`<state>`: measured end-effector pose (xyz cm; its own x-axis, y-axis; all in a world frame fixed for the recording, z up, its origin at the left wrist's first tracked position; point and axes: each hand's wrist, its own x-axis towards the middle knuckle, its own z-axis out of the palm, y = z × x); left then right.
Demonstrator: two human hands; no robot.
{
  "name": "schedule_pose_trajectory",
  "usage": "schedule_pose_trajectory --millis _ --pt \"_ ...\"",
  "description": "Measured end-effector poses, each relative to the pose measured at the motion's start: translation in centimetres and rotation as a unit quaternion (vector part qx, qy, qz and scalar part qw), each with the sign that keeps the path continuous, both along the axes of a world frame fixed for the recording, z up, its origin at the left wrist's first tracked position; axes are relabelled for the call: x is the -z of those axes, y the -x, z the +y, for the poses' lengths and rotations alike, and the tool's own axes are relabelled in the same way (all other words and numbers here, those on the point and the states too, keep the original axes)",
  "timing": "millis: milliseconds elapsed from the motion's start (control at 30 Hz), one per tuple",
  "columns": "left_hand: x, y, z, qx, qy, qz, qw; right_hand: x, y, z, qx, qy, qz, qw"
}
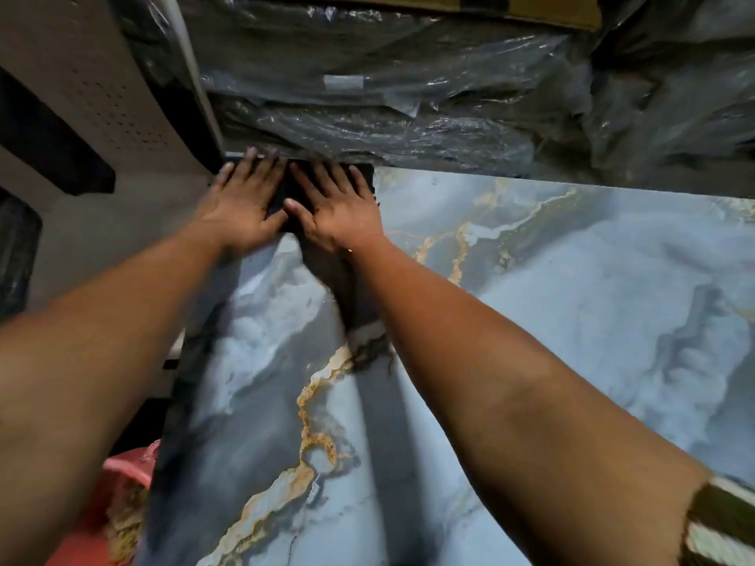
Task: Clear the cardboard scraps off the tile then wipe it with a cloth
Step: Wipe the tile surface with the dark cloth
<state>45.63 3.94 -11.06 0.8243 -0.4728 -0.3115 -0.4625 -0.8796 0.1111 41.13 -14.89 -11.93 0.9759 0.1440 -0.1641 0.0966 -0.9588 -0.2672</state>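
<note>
At the near left edge sits a pink tub [126, 475] holding pale scraps, just beside the tile [572, 320]. My left hand [241, 198] lies flat, fingers straight and spread, pressing the dark cloth [286, 189] down at the tile's far left corner. My right hand [339, 202] lies flat beside it, thumbs nearly touching, fingers straight on the same cloth. I see no cardboard left on the glossy blue marbled surface, so I judge clearing done and wiping in hand. Next I should drag the cloth towards the near edge, then work rightward across the unwiped part. Crinkled plastic wrap [408, 96] lies beyond the far edge.
</note>
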Motion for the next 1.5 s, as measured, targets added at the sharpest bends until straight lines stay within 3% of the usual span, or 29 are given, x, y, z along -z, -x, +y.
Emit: schedule_pose_trajectory --millis 200,533,1167,1500 --pt "-0.2 -3.1 0.8 0.012 0.027 -0.015 0.999 0.0 -3.8 1.5 -0.005 0.0 0.015 1.0" --pt "0.3 0.9 2.2 0.013 0.006 -0.04 0.999 0.2 0.8 2.0 -0.004 0.02 -0.02 1.0" --pt "-0.5 35.1 12.2 0.044 0.008 -0.035 0.998 -1.0 36.3 11.6 0.006 -0.008 -0.017 1.0" --pt "-1.2 47.0 16.6 0.11 0.05 -0.035 0.992 -3.6 48.4 14.4 -0.042 0.009 0.028 0.999"
